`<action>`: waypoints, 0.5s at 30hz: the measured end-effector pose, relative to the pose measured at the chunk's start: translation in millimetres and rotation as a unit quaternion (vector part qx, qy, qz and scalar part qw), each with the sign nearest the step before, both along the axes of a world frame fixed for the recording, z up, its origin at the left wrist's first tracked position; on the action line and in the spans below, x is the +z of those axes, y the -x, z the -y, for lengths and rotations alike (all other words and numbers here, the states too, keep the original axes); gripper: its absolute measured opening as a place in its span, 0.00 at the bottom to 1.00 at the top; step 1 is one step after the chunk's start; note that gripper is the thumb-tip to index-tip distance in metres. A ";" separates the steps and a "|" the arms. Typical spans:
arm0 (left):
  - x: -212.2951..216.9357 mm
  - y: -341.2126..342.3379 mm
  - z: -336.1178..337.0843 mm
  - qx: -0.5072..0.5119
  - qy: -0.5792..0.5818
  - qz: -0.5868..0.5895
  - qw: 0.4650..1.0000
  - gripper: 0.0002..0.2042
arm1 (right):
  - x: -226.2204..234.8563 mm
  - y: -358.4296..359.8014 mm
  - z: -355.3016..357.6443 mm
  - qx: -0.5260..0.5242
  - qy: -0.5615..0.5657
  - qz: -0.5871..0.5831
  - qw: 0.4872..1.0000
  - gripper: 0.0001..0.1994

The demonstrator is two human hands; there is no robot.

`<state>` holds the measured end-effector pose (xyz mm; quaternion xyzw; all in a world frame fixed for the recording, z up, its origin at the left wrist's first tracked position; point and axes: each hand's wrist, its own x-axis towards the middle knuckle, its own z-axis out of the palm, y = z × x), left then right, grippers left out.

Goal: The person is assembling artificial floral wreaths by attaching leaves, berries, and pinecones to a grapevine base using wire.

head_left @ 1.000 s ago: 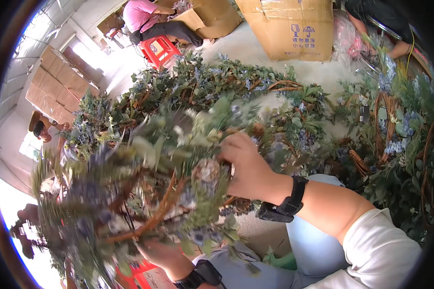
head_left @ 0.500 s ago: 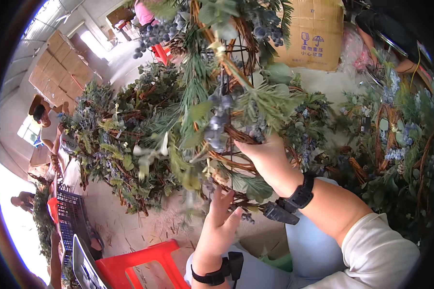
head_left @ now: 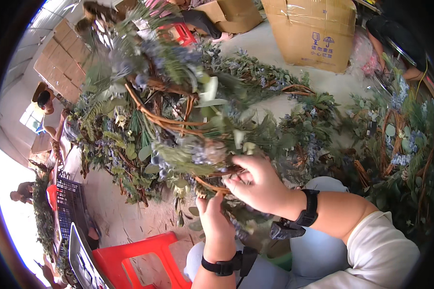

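In front of me a twig wreath (head_left: 171,120) dressed with pine sprigs, leaves and blue berries is held up and tilted, partly smeared by motion. My left hand (head_left: 217,224) is closed round the vines at its lower edge, thumb up. Just right of it, my right hand (head_left: 260,185) pinches the same lower rim, with thumb and fingers bent together. The fingertips of both hands are partly hidden among twigs and leaves. Each of my wrists wears a black strap with a small dark device.
More wreaths (head_left: 115,159) are heaped at left, with others (head_left: 395,135) at right. A red plastic stool (head_left: 135,250) stands near my left arm, beside a dark crate (head_left: 70,204). Cardboard boxes (head_left: 318,38) stand at the back. Other people (head_left: 46,103) are around.
The wreath has turned and swung to the left. My right hand has come down along it, nearer my left hand, which has closed on the lower rim.
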<state>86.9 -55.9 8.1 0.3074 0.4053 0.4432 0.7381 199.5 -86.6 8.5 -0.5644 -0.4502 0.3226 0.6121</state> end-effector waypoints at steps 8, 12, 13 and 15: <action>-5.3 18.2 -6.8 -0.009 0.037 -0.003 0.999 0.16 | 6.0 -0.9 -2.1 0.034 -0.086 0.094 0.991 0.19; 2.6 17.8 -1.9 -0.046 -0.018 -0.097 0.994 0.23 | 14.1 -5.6 3.2 0.042 -0.041 0.253 0.966 0.11; 5.2 16.6 -3.2 -0.018 0.022 -0.064 0.998 0.23 | 15.3 -5.7 4.3 0.020 -0.066 0.314 0.947 0.11; 16.9 15.2 -3.9 0.006 0.049 -0.019 0.999 0.24 | 22.1 -3.0 9.5 -0.019 -0.075 0.402 0.912 0.11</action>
